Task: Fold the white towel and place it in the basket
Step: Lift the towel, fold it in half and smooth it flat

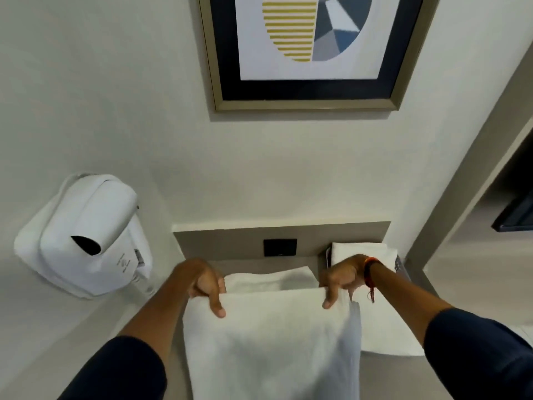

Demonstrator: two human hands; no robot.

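Arms in dark sleeves reach forward from the bottom corners of the head view, forearms bare, both wrists bent so the hands hang knuckles-up over a counter. The left hand (204,284) sits at about 9 o'clock from the towel's top edge; the right hand (343,277), at about 3 o'clock, wears a red thread band (369,269) at the wrist with a loose end dangling.

The white towel (271,345) hangs between the two hands as a smooth, doubled panel, its top edge stretched nearly level and its body dropping toward 6 o'clock, out of the picture. A further layer of white cloth lies flat on the counter just behind that edge.

Each hand pinches an upper corner of the towel: thumbs press against its near face, and the fingers curl behind the edge, out of sight.

At 1 o'clock from the right hand, the basket (402,268) shows only as a dark edge beside a folded white towel (360,251). A wall-mounted hair dryer (86,235) is at 9 o'clock, a framed picture (305,50) at 12 o'clock, and a black wall plate (279,247) between the hands.
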